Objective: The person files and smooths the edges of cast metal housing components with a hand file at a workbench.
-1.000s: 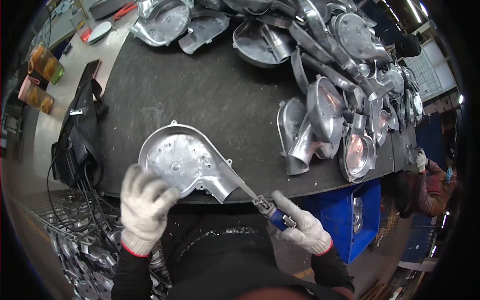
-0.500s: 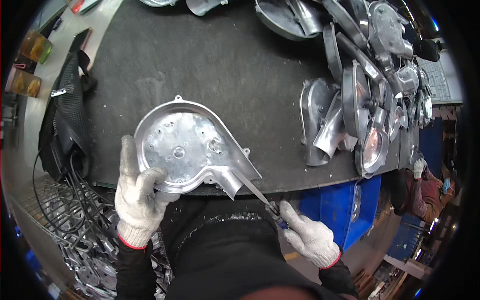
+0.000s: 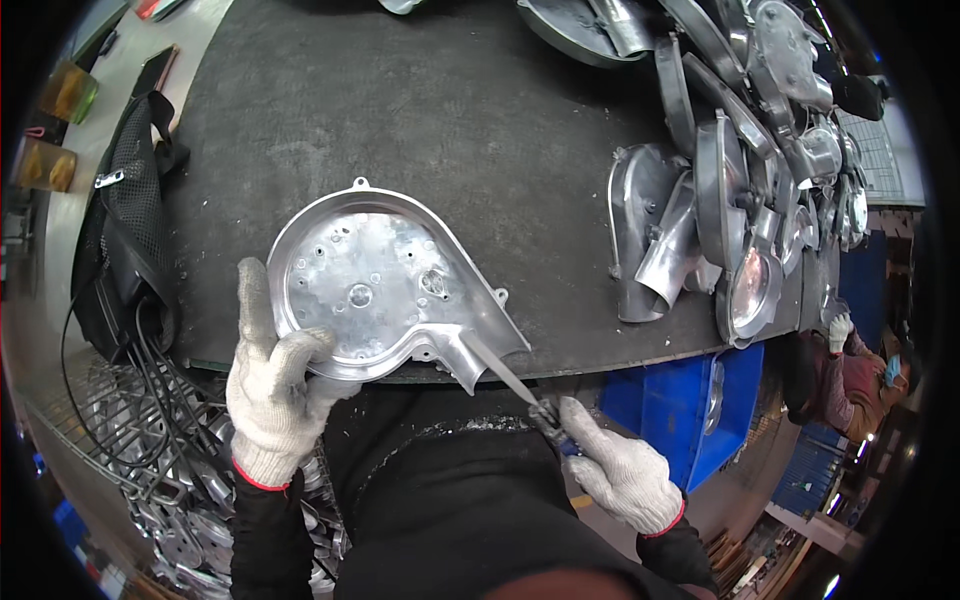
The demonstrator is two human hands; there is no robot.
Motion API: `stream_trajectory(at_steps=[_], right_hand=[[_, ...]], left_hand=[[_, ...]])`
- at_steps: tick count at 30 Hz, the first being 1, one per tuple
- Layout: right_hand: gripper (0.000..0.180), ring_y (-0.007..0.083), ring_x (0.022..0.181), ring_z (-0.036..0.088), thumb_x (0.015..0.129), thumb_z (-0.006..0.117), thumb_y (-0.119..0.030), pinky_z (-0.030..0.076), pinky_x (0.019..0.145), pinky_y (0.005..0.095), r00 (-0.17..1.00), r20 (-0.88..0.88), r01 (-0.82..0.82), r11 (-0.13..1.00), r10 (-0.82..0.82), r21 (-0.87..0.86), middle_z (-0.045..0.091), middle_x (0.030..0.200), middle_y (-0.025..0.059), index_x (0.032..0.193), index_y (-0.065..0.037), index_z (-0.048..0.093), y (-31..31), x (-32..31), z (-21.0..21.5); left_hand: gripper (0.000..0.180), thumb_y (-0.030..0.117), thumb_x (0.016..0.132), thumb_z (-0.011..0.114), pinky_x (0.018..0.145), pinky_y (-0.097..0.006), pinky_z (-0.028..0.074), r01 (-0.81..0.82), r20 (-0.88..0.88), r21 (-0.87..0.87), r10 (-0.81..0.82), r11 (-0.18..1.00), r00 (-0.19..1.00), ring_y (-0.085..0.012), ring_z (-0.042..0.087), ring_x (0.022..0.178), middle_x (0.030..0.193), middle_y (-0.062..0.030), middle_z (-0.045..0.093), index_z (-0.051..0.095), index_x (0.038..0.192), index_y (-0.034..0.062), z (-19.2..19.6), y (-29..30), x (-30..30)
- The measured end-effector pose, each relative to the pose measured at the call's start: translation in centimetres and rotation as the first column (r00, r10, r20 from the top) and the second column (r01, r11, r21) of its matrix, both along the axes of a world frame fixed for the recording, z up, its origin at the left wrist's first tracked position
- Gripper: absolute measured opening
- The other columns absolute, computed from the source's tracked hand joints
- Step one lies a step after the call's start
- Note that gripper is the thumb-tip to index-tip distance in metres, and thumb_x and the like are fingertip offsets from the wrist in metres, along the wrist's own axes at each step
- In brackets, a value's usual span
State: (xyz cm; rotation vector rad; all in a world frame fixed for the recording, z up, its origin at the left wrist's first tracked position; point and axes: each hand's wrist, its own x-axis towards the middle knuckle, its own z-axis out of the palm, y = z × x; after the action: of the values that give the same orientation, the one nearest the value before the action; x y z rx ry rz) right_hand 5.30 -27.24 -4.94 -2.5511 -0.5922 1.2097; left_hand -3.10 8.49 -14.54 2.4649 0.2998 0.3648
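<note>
A round silver metal blower-housing casting (image 3: pixel 375 270) with a short outlet spout lies open side up at the table's near edge. My left hand (image 3: pixel 275 385), in a white knitted glove with a red cuff, holds its lower left rim. The thumb reaches over the rim and a finger stretches along the outside. My gloved right hand (image 3: pixel 622 468) is closed on the dark handle of a narrow flat file (image 3: pixel 502 372). The file's far end lies against the inside of the spout's mouth. My palm partly hides the handle.
Several similar castings (image 3: pixel 720 190) are piled at the right of the dark tabletop (image 3: pixel 480 150). A black mesh bag (image 3: pixel 130 220) with cables sits at left, above a wire rack (image 3: pixel 110 420) of metal parts. A blue bin (image 3: pixel 680 410) stands below the right edge; a person (image 3: pixel 850 385) is beyond.
The view has shifted slightly. The casting stays in my left hand, and the file stays at the spout with little visible movement.
</note>
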Motion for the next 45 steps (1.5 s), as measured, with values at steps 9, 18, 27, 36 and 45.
stream_trajectory(at_steps=[9, 18, 27, 36, 45], right_hand=[[0.069, 0.0382, 0.07, 0.07, 0.099, 0.064, -0.04, 0.056, 0.062, 0.0471, 0.98, 0.002, -0.199, 0.974, 0.2, -0.107, 0.068, 0.083, 0.0177, 0.162, -0.031, 0.037, 3.1, 4.8, 5.2], [0.073, 0.0347, 0.079, 0.071, 0.098, 0.067, -0.03, 0.057, 0.069, 0.0437, 0.988, -0.049, -0.153, 0.985, 0.149, -0.074, 0.071, 0.086, 0.0137, 0.164, -0.027, 0.035, 3.7, 5.2, 5.2], [0.07, 0.0383, 0.084, 0.072, 0.099, 0.067, -0.035, 0.057, 0.07, 0.0451, 0.983, -0.084, -0.176, 0.963, 0.162, -0.203, 0.073, 0.097, 0.0144, 0.162, -0.025, 0.039, 5.4, 5.1, 5.4], [0.08, 0.0355, 0.091, 0.075, 0.101, 0.063, -0.029, 0.057, 0.081, 0.0397, 0.937, -0.219, 0.263, 0.963, -0.27, -0.063, 0.075, 0.1, 0.0188, 0.168, -0.021, 0.02, 5.0, 2.0, 4.8], [0.076, 0.0233, 0.071, 0.073, 0.103, 0.058, -0.028, 0.057, 0.075, 0.0377, 0.858, -0.207, 0.457, 0.883, -0.47, -0.11, 0.069, 0.073, 0.0103, 0.169, -0.026, 0.02, 7.4, 1.0, 4.7]], left_hand=[[0.051, 0.057, 0.078, 0.081, 0.098, -0.054, 0.057, 0.19, 0.098, 0.072, -0.196, 0.979, 0.976, -0.0575, 0.056, 0.129, 0.157, -0.0356, 0.041, 0.067, 0.093, 0.0102, -0.8, 1.3, 1.9], [0.05, 0.04, 0.06, 0.091, 0.092, -0.058, 0.055, 0.248, 0.207, 0.086, -0.261, 0.965, 0.943, -0.0587, 0.06, 0.117, 0.144, -0.036, 0.051, 0.068, 0.094, 0.0113, 0.0, 1.4, 3.2], [0.052, 0.048, 0.065, 0.086, 0.09, -0.059, 0.055, 0.238, 0.233, 0.097, -0.255, 0.966, 0.939, -0.0586, 0.06, 0.113, 0.146, -0.0345, 0.05, 0.066, 0.094, 0.0099, -0.2, 1.6, 3.2], [0.047, 0.052, 0.083, 0.079, 0.082, -0.058, 0.055, 0.194, 0.224, 0.074, -0.206, 0.978, 0.953, -0.0552, 0.061, 0.109, 0.147, -0.0351, 0.046, 0.06, 0.108, 0.0169, -0.3, -0.3, 2.1], [0.046, 0.053, 0.081, 0.08, 0.074, -0.055, 0.056, 0.193, 0.297, 0.074, -0.206, 0.978, 0.933, -0.0525, 0.062, 0.104, 0.146, -0.033, 0.047, 0.062, 0.095, 0.0128, -1.0, -0.2, 2.7]])
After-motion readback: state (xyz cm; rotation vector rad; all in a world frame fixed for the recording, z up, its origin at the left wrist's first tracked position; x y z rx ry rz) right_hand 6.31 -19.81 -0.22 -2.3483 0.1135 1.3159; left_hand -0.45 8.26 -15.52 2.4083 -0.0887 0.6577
